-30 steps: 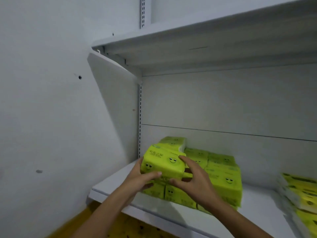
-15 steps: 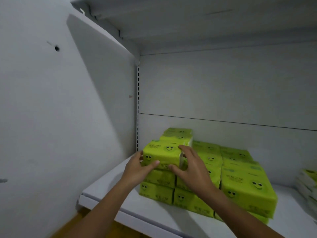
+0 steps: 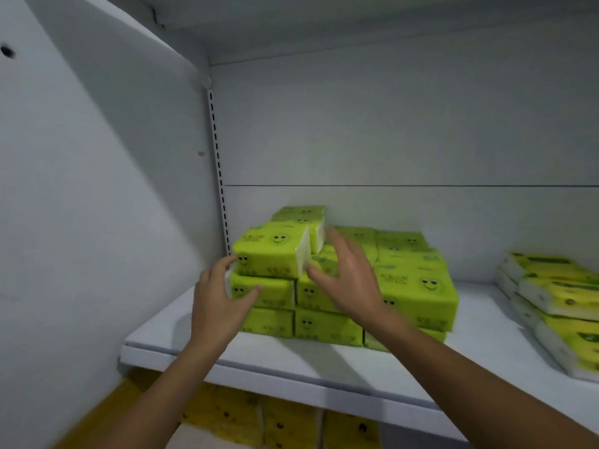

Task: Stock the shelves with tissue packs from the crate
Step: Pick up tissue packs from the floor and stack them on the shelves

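At centre frame, top tissue pack (image 3: 270, 254) flat on the front left column of the green stack (image 3: 418, 293) on the shelf (image 3: 291, 361), long axis left to right, white end facing right. Flanking it, left hand (image 3: 220, 303) and right hand (image 3: 351, 280), fingers spread, gripping nothing.

Two hands (image 3: 220, 301), dozen-odd green packs (image 3: 418, 296)
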Available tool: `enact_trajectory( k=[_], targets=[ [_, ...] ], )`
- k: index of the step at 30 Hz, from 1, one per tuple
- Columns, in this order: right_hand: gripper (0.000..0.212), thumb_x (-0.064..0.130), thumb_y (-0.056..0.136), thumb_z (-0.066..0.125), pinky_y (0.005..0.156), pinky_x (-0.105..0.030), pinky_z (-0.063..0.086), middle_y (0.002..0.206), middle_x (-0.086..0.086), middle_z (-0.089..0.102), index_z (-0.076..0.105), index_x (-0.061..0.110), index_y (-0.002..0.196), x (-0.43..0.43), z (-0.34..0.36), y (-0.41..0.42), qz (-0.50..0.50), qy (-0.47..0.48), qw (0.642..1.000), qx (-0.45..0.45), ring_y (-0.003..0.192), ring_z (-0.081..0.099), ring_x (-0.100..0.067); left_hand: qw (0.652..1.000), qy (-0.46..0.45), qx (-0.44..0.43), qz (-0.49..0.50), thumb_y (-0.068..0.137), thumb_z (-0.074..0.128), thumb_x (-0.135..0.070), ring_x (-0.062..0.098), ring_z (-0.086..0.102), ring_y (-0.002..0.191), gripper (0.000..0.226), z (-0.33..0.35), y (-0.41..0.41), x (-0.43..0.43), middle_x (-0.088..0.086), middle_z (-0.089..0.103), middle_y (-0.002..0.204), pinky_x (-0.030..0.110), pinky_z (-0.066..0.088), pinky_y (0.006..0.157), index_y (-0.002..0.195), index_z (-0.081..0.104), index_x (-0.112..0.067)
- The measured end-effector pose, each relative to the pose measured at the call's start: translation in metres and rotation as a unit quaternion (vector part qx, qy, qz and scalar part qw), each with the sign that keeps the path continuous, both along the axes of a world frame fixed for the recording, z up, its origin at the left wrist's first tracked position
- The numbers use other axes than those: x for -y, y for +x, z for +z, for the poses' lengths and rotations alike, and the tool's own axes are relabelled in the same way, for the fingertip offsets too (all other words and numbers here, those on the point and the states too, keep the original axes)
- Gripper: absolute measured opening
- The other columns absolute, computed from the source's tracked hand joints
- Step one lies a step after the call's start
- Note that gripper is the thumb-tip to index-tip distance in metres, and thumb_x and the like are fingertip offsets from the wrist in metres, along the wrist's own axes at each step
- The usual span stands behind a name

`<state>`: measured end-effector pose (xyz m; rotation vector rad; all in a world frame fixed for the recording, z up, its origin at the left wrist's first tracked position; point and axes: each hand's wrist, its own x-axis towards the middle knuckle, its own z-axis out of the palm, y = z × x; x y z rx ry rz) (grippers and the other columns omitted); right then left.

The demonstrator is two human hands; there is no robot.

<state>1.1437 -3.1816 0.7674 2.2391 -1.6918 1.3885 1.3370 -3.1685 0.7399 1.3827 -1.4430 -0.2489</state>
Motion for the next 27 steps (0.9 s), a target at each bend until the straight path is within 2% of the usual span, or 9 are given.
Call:
enact_trajectory(
  k=[2,5,7,11,14,18,23,27],
  targets=[
    [0.074,0.034,0.086,0.064,0.107,-0.031,0.026,0.148,-0.004,0.038,0.027,0.017,0.147,-0.016,-0.004,-0.02,-0.005,-0.008,1.0,0.022,0.135,0.031,-0.022,1.0,-0.008,0.022,-0.01,0.075,0.076,-0.023,0.02,0.048,0.115,0.054,-0.006,-0.013,-0.023,0.001,0.051,0.117,0.035,0.041,0.094,0.122,0.05,-0.026],
    [0.074,0.027,0.084,0.066,0.107,-0.03,0.026,0.145,-0.006,0.041,0.028,0.016,0.146,-0.051,-0.015,-0.061,-0.01,-0.012,0.998,0.055,0.132,0.036,-0.023,0.999,-0.023,0.022,-0.041,0.077,0.073,-0.02,0.013,0.048,0.108,0.049,-0.014,-0.047,-0.06,-0.006,0.048,0.113,0.029,0.04,0.089,0.121,0.052,-0.025],
    [0.072,0.024,0.084,0.066,0.105,-0.031,0.029,0.144,-0.005,0.042,0.03,0.017,0.146,-0.082,-0.028,-0.101,-0.023,-0.003,0.998,0.065,0.131,0.039,-0.022,0.997,-0.029,0.016,-0.074,0.078,0.072,-0.017,0.011,0.05,0.104,0.044,-0.02,-0.083,-0.085,-0.005,0.052,0.112,0.028,0.041,0.085,0.118,0.054,-0.023],
    [0.063,0.016,0.083,0.066,0.098,-0.044,0.042,0.134,-0.008,0.05,0.04,0.012,0.14,-0.156,-0.065,-0.197,-0.088,0.02,0.99,0.112,0.117,0.051,-0.024,0.986,-0.021,-0.011,-0.164,0.081,0.068,-0.01,0.009,0.058,0.093,0.03,-0.041,-0.176,-0.14,-0.001,0.059,0.108,0.019,0.047,0.074,0.105,0.056,-0.025],
    [0.058,0.017,0.085,0.062,0.093,-0.041,0.044,0.132,-0.01,0.052,0.041,0.01,0.138,-0.222,-0.102,-0.272,-0.151,0.046,0.979,0.128,0.112,0.053,-0.024,0.971,0.005,-0.029,-0.238,0.083,0.065,-0.008,-0.001,0.059,0.082,0.026,-0.075,-0.257,-0.191,-0.002,0.061,0.102,0.012,0.048,0.069,0.101,0.057,-0.025],
    [0.056,0.018,0.091,0.059,0.1,-0.032,0.039,0.141,-0.006,0.045,0.036,0.011,0.142,-0.314,-0.168,-0.366,-0.226,0.128,0.957,0.13,0.127,0.044,-0.02,0.931,0.114,-0.026,-0.346,0.086,0.063,-0.012,-0.007,0.057,0.085,0.024,-0.147,-0.357,-0.265,-0.008,0.057,0.103,0.004,0.044,0.066,0.104,0.057,-0.026],
    [0.057,0.017,0.09,0.059,0.096,-0.034,0.042,0.137,-0.01,0.048,0.037,0.01,0.141,-0.415,-0.269,-0.443,-0.325,0.234,0.895,0.195,0.122,0.048,-0.023,0.876,0.249,-0.004,-0.413,0.086,0.063,-0.01,0.002,0.058,0.087,0.023,-0.255,-0.439,-0.331,0.0,0.056,0.109,0.013,0.049,0.07,0.101,0.056,-0.026],
    [0.053,0.012,0.087,0.06,0.091,-0.036,0.043,0.128,-0.012,0.055,0.043,0.007,0.137,-0.486,-0.354,-0.475,-0.405,0.284,0.834,0.244,0.115,0.053,-0.026,0.823,0.348,0.054,-0.446,0.087,0.062,-0.01,0.006,0.058,0.092,0.023,-0.342,-0.475,-0.368,-0.003,0.054,0.109,0.003,0.043,0.063,0.103,0.058,-0.026]
  ],
)
